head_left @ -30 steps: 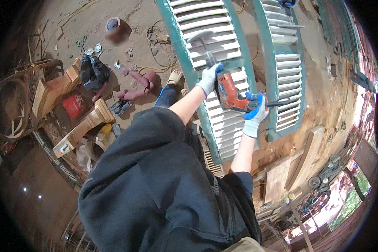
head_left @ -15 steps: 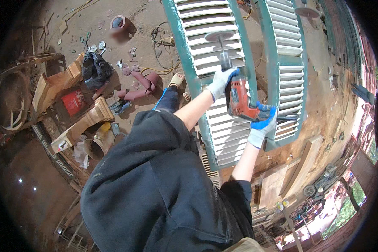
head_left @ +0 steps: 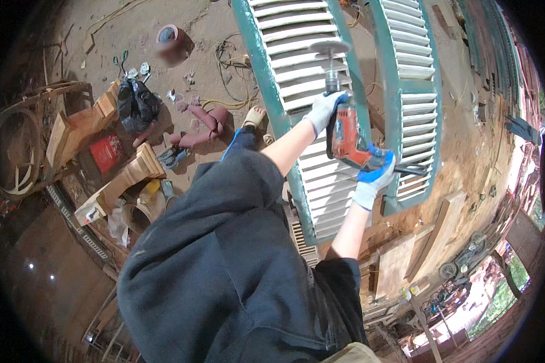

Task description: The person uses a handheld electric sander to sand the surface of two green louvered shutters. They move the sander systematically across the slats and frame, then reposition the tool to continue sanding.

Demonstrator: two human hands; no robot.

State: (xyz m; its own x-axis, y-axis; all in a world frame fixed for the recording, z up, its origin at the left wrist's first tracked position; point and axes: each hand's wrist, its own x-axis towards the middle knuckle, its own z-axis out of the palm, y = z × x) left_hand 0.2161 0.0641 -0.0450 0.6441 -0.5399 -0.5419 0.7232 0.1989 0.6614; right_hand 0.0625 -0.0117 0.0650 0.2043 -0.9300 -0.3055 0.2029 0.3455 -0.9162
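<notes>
Both my hands hold a red power drill [head_left: 348,136] with a round sanding disc [head_left: 329,47] on its tip. My left hand [head_left: 324,109], in a white and blue glove, grips the drill's front body. At the rear, my right hand [head_left: 372,178], gloved the same way, is closed on the handle. The disc sits over the white slats of a teal-framed louvered shutter [head_left: 272,72] lying on the ground. A second teal shutter [head_left: 413,91] lies beside it on the right. My dark shirt fills the lower middle of the view.
On the dirt floor to the left lie a black bag [head_left: 136,106], a red box [head_left: 107,151], carved wooden pieces [head_left: 127,178], a coiled yellow cable [head_left: 233,57] and a tape roll [head_left: 169,39]. Wooden boards [head_left: 418,254] lie at the lower right.
The drill and both hands have moved to the right in the view and farther along the left shutter's slats. My grip on the drill is unchanged.
</notes>
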